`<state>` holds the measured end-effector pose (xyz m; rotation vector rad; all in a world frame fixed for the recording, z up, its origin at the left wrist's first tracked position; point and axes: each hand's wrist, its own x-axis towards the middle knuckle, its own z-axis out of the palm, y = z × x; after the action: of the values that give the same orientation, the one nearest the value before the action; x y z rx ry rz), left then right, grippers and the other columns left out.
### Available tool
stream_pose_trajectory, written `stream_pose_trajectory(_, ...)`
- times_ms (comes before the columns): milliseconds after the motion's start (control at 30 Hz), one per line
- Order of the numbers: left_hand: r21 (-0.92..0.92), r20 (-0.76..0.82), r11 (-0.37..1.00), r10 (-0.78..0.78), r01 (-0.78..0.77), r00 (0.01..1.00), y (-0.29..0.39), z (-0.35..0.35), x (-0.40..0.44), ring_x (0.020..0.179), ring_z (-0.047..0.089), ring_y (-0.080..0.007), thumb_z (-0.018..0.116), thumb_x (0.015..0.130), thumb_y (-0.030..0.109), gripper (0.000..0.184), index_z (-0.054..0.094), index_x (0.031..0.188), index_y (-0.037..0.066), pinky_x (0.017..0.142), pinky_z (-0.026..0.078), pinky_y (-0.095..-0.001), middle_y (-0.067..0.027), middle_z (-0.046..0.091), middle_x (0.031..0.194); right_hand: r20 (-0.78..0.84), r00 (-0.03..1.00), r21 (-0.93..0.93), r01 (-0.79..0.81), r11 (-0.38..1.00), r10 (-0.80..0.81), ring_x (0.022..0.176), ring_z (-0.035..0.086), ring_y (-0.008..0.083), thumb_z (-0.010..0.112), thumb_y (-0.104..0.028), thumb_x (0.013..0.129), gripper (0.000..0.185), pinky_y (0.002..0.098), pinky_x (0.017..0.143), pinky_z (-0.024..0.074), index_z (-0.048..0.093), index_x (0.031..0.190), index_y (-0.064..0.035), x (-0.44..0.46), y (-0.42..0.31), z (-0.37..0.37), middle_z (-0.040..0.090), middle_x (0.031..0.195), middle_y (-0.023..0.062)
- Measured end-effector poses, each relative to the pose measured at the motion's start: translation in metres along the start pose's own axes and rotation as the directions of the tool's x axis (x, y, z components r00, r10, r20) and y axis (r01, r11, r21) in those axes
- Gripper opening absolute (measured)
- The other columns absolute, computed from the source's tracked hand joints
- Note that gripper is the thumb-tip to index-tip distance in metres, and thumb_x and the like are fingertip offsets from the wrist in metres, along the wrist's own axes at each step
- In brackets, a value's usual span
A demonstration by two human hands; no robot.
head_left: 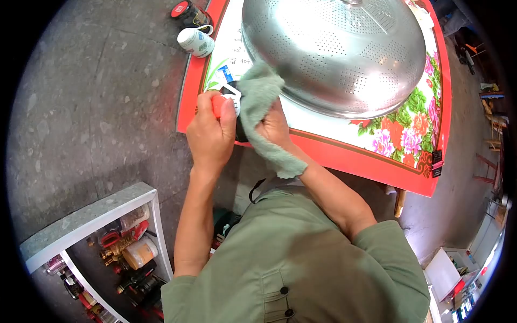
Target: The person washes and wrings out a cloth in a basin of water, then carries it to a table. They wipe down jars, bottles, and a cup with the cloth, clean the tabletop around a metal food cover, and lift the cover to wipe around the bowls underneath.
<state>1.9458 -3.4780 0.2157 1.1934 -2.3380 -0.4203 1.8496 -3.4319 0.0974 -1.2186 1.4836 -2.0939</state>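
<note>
Near the table's left front corner, my left hand is closed round the red top of a dark jar or bottle with a white label. A green cloth hangs over my right hand, which presses it against the right side of that dark container. The cloth hides part of my right fingers and part of the container. Just beyond my hands, a large perforated metal dome covers much of the table.
The red-edged table has a floral cover and a black clip at its right corner. A white mug and a red-lidded jar stand at the left edge. A shelf with jars is at lower left.
</note>
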Motion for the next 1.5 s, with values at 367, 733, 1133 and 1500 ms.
stream_pose_trajectory(367,-0.087,0.009,0.996,-0.012,0.013,1.0,0.002,-0.004,0.0,0.073,0.062,-0.0438,0.052,0.096,0.031,0.029,0.051,0.107,0.004,0.063,0.047,-0.0509,-0.0233,0.064,0.081,0.147,0.866,0.328,-0.499,0.802,0.478,0.109,0.057,0.0196,0.042,0.003,0.087,0.036,0.0315,0.096,0.0418,0.056,0.12,0.0015,-0.02,0.029,-0.033,0.061,0.12,0.0128)
stream_pose_trajectory(733,-0.019,0.001,0.999,0.037,-0.037,0.999,0.001,-0.014,0.008,0.071,0.061,-0.0431,0.056,0.094,0.033,0.03,0.054,0.099,0.004,0.061,0.046,-0.05,-0.0215,0.064,0.078,0.149,0.853,0.344,-0.518,0.783,0.5,0.117,0.053,0.0343,0.038,-0.006,0.091,0.038,0.0374,0.103,0.0375,0.054,0.125,0.004,-0.022,0.064,-0.02,0.058,0.124,0.0208)
stream_pose_trajectory(1133,0.018,0.417,0.883,0.419,-0.468,0.807,-0.01,-0.039,0.046,0.07,0.06,-0.0356,0.064,0.084,0.033,0.029,0.056,0.094,0.007,0.061,0.047,-0.0429,-0.0131,0.062,0.078,0.314,0.869,0.263,-0.467,0.844,0.383,0.11,0.055,0.027,0.045,-0.025,0.094,0.041,0.0351,0.1,0.0384,0.057,0.121,0.0046,0.006,0.116,-0.022,0.062,0.119,0.0187)
stream_pose_trajectory(1500,0.057,0.449,0.923,0.315,-0.379,0.836,-0.007,-0.048,0.04,0.073,0.062,-0.0391,0.065,0.086,0.026,0.03,0.051,0.105,0.007,0.063,0.047,-0.0461,-0.0174,0.062,0.079,0.292,0.732,0.172,-0.674,0.719,0.616,0.109,0.056,0.0256,0.046,-0.027,0.096,0.043,0.0357,0.098,0.0407,0.055,0.123,0.0061,0.016,0.076,-0.023,0.06,0.12,0.0178)
